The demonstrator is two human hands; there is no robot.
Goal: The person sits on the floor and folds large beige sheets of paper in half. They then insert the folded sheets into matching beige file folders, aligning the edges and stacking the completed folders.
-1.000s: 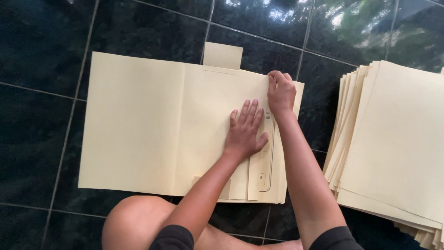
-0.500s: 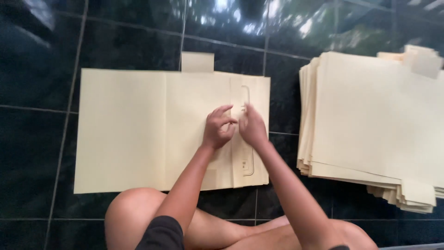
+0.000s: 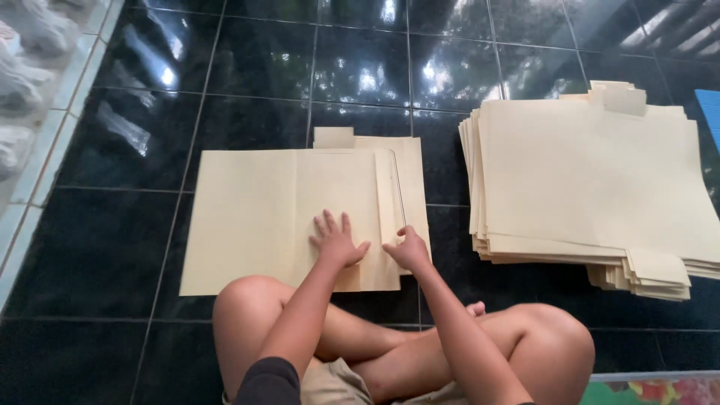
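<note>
A cream paper folder lies open on the dark glossy tiled floor, its right flap folded inward. The left hand presses flat on it, fingers spread, holding nothing. The right hand pinches the flap's lower edge. A stack of matching folders sits to the right, apart.

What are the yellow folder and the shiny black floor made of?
Folder: looks like thin matte card or heavy paper, cream, lying flat with crisp fold lines under both hands. Floor: probably glazed ceramic or polished stone tile; it mirrors light, with thin grout lines between squares.
</note>
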